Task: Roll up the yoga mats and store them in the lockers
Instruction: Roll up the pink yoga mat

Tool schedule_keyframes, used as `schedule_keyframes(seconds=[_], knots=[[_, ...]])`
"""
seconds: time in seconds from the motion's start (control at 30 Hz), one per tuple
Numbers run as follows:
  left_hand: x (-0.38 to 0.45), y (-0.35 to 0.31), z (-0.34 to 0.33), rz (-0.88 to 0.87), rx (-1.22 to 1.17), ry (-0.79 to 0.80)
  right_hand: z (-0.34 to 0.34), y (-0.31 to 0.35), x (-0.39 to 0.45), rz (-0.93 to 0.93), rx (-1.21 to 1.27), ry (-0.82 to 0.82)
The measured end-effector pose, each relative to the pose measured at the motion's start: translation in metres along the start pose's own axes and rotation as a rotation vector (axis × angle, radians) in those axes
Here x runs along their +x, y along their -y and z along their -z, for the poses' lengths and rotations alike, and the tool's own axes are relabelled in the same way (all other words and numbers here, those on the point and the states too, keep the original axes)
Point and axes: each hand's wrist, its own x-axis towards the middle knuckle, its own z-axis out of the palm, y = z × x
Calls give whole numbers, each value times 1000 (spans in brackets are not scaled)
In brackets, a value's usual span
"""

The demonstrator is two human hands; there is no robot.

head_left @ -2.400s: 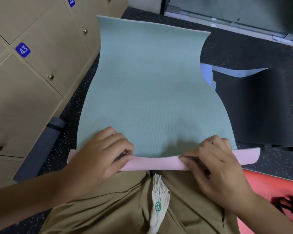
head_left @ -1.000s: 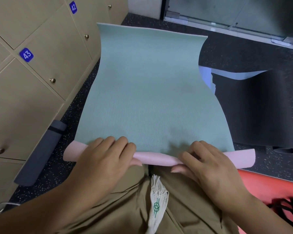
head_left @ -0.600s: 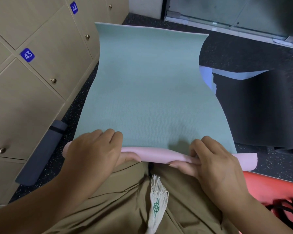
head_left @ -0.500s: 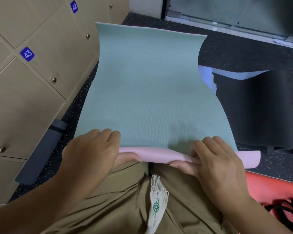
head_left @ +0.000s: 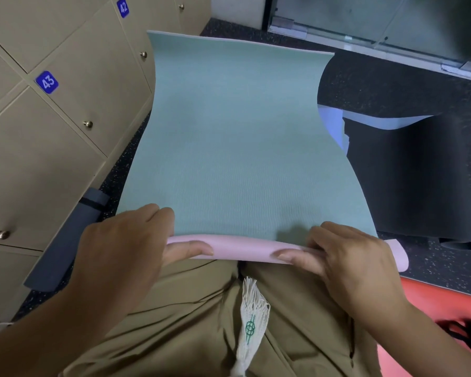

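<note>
The person wears khaki trousers [head_left: 191, 322]; a white fringed tassel [head_left: 252, 314] with a green emblem hangs at the waist; forearms bare.

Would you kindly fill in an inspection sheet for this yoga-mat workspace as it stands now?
Surface: dark speckled floor.
Job's things: green mat lies flat, its pink-backed near end curled into a first roll; black mat unrolled to its right; rolled grey mat lies against the lockers, doors closed.
Clutter: red mat at lower right, with a dark item on it that is too cut off to identify.
Grips: left hand and right hand both grip the roll.
Cables: nothing seen.
Surroundings: glass door ahead.
</note>
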Motion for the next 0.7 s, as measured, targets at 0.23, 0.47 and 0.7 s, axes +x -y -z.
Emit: schedule_keyframes(seconds=[0.23, 0.47, 0.7], knots=[[9, 5, -11, 143, -26, 95, 9, -1, 28, -314, 104, 239], [9, 8, -22, 178, -71, 77, -2, -10, 42, -173, 15, 190], [20, 14, -32, 79, -223, -29, -12, -18, 50, -126, 251, 225]])
